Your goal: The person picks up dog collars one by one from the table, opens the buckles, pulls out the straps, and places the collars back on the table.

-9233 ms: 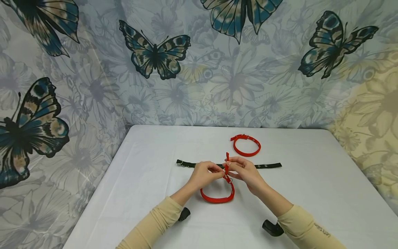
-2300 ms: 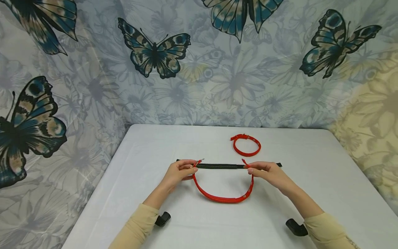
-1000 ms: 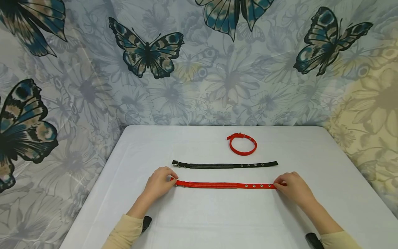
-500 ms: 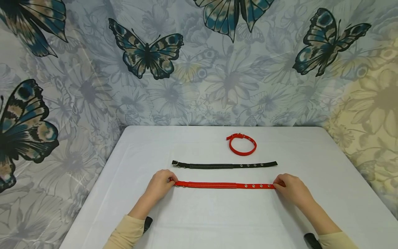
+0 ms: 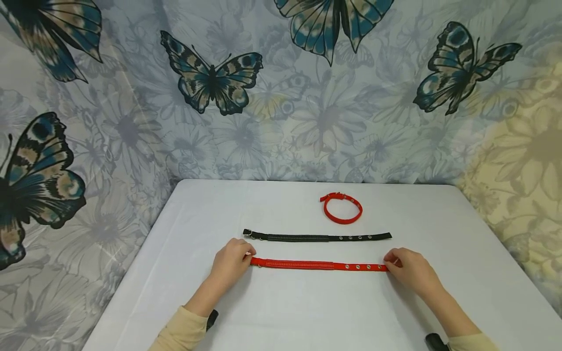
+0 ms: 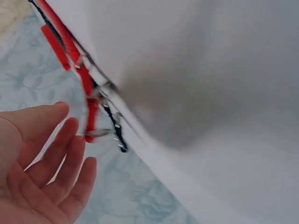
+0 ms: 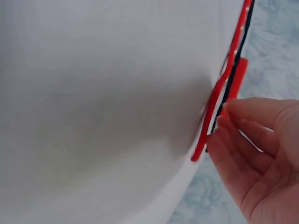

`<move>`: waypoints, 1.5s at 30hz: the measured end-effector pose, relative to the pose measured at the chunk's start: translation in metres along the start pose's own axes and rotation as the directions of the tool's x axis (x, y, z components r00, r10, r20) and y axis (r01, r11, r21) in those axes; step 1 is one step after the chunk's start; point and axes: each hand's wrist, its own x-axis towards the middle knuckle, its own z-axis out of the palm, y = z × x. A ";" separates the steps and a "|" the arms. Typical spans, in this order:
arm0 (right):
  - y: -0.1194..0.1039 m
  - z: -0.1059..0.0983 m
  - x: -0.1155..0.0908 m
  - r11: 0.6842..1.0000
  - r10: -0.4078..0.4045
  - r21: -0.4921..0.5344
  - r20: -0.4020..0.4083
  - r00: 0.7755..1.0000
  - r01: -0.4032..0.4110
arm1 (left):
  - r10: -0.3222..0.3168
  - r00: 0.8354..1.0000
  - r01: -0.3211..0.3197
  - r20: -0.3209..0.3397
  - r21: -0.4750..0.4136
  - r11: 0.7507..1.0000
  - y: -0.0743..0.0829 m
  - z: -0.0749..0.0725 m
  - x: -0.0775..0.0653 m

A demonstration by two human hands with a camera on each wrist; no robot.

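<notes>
A red collar [image 5: 303, 264] with a row of metal eyelets lies stretched straight across the white table. At its buckle end is my left hand [image 5: 231, 258]; in the left wrist view the fingers [image 6: 70, 158] are spread loosely beside the buckle, holding nothing. By the eyelet end is my right hand [image 5: 412, 273]. Its thumb and fingertips [image 7: 219, 130] come near the strap in the right wrist view, without visibly gripping it. Just beyond, a black collar [image 5: 307, 238] lies parallel. A second red collar [image 5: 343, 222], buckled into a ring, rests farther back.
The white table [image 5: 307, 312] reaches back to a hanging cloth [image 5: 298, 141] printed with butterflies and flowers. Black devices sit at both wrists, the left one [image 5: 212, 319] and the right one [image 5: 435, 342] close to the tabletop.
The red collar, earlier a buckled loop, was unfastened, straightened and laid down in front of the black one. Over the last half second both hands have loosened from its ends.
</notes>
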 end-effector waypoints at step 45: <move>-0.010 0.032 0.127 0.733 0.426 0.531 0.129 0.895 -0.425 | -0.340 0.693 0.522 0.636 -0.768 -0.371 0.125 0.121 0.162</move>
